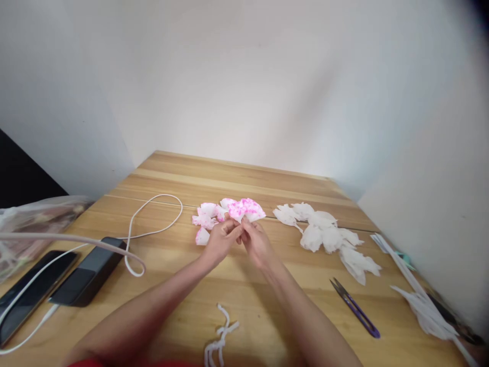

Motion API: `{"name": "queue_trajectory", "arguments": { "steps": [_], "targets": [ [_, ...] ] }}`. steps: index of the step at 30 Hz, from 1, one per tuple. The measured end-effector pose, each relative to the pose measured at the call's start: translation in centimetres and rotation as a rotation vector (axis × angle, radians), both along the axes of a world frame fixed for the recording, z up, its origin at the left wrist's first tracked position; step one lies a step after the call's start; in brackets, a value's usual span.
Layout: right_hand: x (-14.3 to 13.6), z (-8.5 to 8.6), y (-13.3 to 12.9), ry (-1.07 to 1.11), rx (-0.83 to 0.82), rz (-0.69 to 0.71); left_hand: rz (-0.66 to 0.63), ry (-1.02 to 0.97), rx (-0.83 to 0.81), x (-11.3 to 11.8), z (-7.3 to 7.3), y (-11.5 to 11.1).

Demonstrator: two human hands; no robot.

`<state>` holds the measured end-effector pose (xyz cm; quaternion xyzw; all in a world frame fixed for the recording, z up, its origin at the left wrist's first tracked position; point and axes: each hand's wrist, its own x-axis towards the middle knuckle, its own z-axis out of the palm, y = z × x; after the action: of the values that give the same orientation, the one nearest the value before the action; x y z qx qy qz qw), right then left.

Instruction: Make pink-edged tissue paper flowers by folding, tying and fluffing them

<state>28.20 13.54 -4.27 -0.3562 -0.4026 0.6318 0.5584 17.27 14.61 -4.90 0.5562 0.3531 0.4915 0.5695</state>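
A pink-and-white tissue flower (247, 208) stands up between my two hands, its gathered base pinched at the bottom. My left hand (222, 237) closes on that base from the left, and my right hand (255, 241) pinches it from the right with the thumb up. Just behind and left of my left hand lie several pink-edged tissue flowers (206, 216). To the right, a cluster of plain white tissue pieces (323, 229) rests on the table. Short white strings (220, 336) lie nearer to me, between my forearms.
On the wooden table (237, 173), purple-handled thread snips (355, 308) lie at the right. Near the right edge are white sticks (405, 270) and more white tissue (428, 313). At the left are a phone (34, 285), a black power bank (87, 275), a looped white cable (153, 199) and a plastic bag (34, 224).
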Motion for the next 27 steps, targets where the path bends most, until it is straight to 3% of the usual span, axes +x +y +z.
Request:
{"name": "queue_trajectory", "arguments": {
  "steps": [5,12,17,20,24,27],
  "targets": [
    [0.4,-0.5,-0.2,-0.131,0.089,0.033,0.097,0.108,0.064,-0.3,0.2,-0.2],
    [-0.2,0.4,-0.4,-0.135,0.077,-0.053,0.116,0.026,-0.021,0.4,0.6,-1.1],
    [-0.4,0.3,-0.8,-0.145,-0.034,-0.111,0.134,0.015,-0.032,1.2,-0.7,-1.8],
    [0.1,-0.2,-0.7,-0.155,-0.114,-0.114,0.066,0.058,0.007,1.1,-1.7,-2.0],
    [1.9,-0.9,-0.1,-0.113,-0.019,-0.21,-0.118,0.3,0.167,-0.5,-2.1,-1.8],
    [3.9,-1.5,-0.1,-0.123,-0.019,-0.294,-0.116,0.614,0.345,-3.0,-1.7,-1.4]
  ]
}}
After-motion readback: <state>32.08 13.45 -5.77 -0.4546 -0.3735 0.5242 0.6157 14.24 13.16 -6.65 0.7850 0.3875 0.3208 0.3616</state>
